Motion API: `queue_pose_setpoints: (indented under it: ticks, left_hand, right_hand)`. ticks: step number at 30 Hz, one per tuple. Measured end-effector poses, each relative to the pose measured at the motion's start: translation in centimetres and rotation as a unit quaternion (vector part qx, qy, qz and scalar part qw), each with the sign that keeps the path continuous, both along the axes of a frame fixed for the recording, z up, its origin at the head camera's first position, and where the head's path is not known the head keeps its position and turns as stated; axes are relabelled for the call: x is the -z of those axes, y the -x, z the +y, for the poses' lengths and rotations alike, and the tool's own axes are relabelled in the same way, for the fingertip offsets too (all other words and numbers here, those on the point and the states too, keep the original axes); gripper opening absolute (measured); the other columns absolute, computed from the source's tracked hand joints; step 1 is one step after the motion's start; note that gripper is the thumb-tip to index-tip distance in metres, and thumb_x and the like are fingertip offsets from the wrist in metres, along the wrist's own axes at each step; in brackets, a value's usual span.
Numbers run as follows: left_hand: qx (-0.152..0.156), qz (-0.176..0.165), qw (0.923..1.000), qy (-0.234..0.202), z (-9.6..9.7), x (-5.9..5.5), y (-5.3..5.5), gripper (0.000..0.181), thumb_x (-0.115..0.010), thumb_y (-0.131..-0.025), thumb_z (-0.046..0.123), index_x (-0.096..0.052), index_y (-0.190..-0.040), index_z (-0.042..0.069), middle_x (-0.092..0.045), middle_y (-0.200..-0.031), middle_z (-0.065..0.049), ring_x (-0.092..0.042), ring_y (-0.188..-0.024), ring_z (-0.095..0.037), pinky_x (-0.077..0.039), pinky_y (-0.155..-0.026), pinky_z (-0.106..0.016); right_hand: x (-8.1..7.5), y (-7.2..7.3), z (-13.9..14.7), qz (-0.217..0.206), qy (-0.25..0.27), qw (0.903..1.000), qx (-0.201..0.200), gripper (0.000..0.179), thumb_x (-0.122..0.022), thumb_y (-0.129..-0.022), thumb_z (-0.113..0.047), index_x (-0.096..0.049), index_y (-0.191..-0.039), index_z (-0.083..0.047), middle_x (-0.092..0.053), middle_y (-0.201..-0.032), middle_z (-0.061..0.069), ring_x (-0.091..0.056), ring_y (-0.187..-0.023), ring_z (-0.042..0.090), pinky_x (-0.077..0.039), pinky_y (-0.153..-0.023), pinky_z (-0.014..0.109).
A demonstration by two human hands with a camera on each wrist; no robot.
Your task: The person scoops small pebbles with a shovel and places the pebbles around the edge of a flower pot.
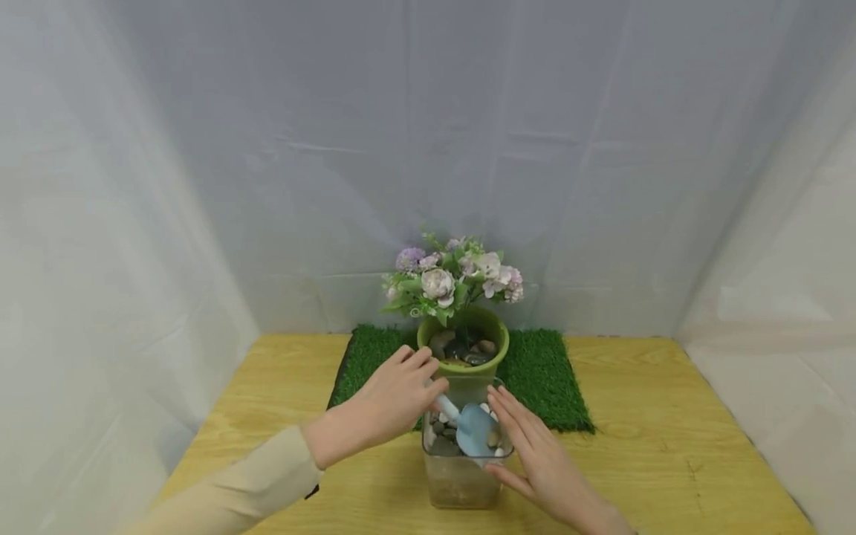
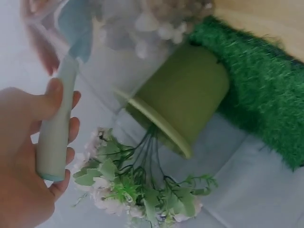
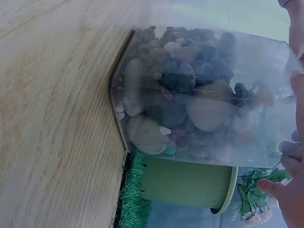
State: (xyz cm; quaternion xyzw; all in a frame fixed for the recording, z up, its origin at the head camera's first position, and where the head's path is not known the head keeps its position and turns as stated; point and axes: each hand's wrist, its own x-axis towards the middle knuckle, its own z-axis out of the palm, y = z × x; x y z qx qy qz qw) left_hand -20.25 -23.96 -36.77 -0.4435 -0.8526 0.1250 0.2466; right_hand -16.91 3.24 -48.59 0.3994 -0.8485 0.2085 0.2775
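One trowel [image 1: 475, 431]: your left hand [image 1: 396, 395] grips it, presumably for scooping. Your right hand [image 1: 537, 450], fingers straight, likely steadies the tub [image 1: 463, 483].

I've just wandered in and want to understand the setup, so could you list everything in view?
Trowel: one, blue blade with paler handle, at the clear container's mouth
Clear container: one, transparent, in front of the pot
Container stones: many, grey, white and brown, inside it
Pot: one, green, on the mat
Pot stones: several, dark and brown, inside the pot
Flowers: one bunch, pink, white and purple, in the pot
Mat: one, grass green, on the table
Table: one, yellowish wood, underneath
Sheeting: whitish grey, behind and at both sides; pieces uncountable
Sleeve: one, beige, left arm
Left hand: one, gripping the trowel handle
Right hand: one, at the container's rim
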Motion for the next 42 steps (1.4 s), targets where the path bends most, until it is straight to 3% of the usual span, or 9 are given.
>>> queue_pose_setpoints:
  ticks: [3, 7, 10, 14, 21, 27, 37, 42]
  left_hand:
    - [-0.008, -0.007, 0.9999, 0.003, 0.2, 0.0, -0.1, 0.021, -0.071, -0.092, 0.044, -0.072, -0.101, 0.024, -0.067, -0.101, 0.002, -0.051, -0.094, -0.019, -0.038, -0.077, -0.033]
    - [-0.025, -0.070, 0.9971, -0.011, -0.4, -0.2, -0.1, 0.023, -0.067, -0.095, 0.043, -0.073, -0.104, 0.022, -0.066, -0.099, 0.003, -0.047, -0.089, -0.017, -0.033, -0.075, -0.032]
    - [-0.030, -0.118, 0.9915, -0.046, -1.2, -0.4, -0.3, 0.024, -0.067, -0.095, 0.041, -0.073, -0.106, 0.021, -0.065, -0.097, 0.003, -0.042, -0.084, -0.016, -0.029, -0.073, -0.031]
    - [-0.026, -0.141, 0.9847, -0.099, -2.3, -0.3, -0.9, 0.020, -0.068, -0.095, 0.038, -0.072, -0.104, 0.021, -0.062, -0.091, 0.004, -0.036, -0.080, -0.014, -0.026, -0.073, -0.030]
    - [-0.045, -0.163, 0.9740, -0.151, -3.6, 0.7, -1.9, 0.014, -0.071, -0.094, 0.034, -0.071, -0.100, 0.021, -0.059, -0.088, 0.007, -0.033, -0.078, -0.012, -0.025, -0.072, -0.029]
    - [-0.046, -0.147, 0.9748, -0.161, -3.0, 1.8, -2.2, 0.014, -0.069, -0.095, 0.034, -0.070, -0.100, 0.022, -0.056, -0.088, 0.006, -0.034, -0.079, -0.013, -0.026, -0.073, -0.029]
    - [-0.043, -0.159, 0.9629, -0.214, -2.9, 2.6, -2.3, 0.011, -0.073, -0.093, 0.031, -0.070, -0.098, 0.021, -0.055, -0.085, 0.007, -0.031, -0.078, -0.012, -0.026, -0.073, -0.030]
    - [-0.038, -0.160, 0.9584, -0.233, -2.9, 2.9, -2.3, 0.011, -0.072, -0.094, 0.032, -0.070, -0.099, 0.022, -0.057, -0.087, 0.007, -0.035, -0.079, -0.011, -0.029, -0.073, -0.029]
  right_hand:
    - [0.0, 0.1, 0.0, -0.002, -0.003, 1.0000, 0.001, 0.082, -0.056, -0.101, -0.053, -0.031, -0.157, 0.002, -0.030, -0.164, 0.014, -0.030, -0.150, 0.029, -0.013, -0.122, 0.024]
    - [0.0, 0.1, 0.0, 0.007, -0.007, 0.9999, -0.001, 0.082, -0.056, -0.101, -0.053, -0.032, -0.156, 0.002, -0.031, -0.163, 0.015, -0.031, -0.149, 0.029, -0.013, -0.123, 0.025]
    - [-0.1, 0.1, 0.0, 0.017, -0.004, 0.9998, -0.004, 0.081, -0.055, -0.101, -0.053, -0.032, -0.156, 0.003, -0.033, -0.161, 0.018, -0.032, -0.149, 0.030, -0.015, -0.123, 0.027]
    - [0.0, 0.0, -0.1, 0.022, 0.006, 0.9997, -0.007, 0.080, -0.051, -0.102, -0.054, -0.033, -0.155, 0.004, -0.035, -0.160, 0.020, -0.033, -0.148, 0.031, -0.016, -0.123, 0.027]
    - [-0.1, -0.1, -0.3, 0.016, 0.012, 0.9998, -0.009, 0.082, -0.052, -0.102, -0.053, -0.032, -0.155, 0.004, -0.034, -0.160, 0.020, -0.032, -0.149, 0.031, -0.014, -0.123, 0.027]
    - [-0.2, -0.2, -0.3, 0.020, 0.019, 0.9995, -0.013, 0.081, -0.052, -0.102, -0.053, -0.033, -0.154, 0.006, -0.035, -0.160, 0.021, -0.033, -0.148, 0.034, -0.014, -0.123, 0.028]
    - [-0.4, -0.2, -0.1, -0.038, 0.010, 0.9992, -0.004, 0.086, -0.062, -0.098, -0.050, -0.027, -0.159, -0.001, -0.028, -0.164, 0.016, -0.028, -0.151, 0.029, -0.012, -0.122, 0.025]
    - [-0.8, -0.2, 0.3, -0.064, 0.002, 0.9976, 0.027, 0.096, -0.067, -0.091, -0.056, -0.026, -0.160, -0.002, -0.024, -0.166, 0.012, -0.025, -0.152, 0.028, -0.007, -0.122, 0.025]
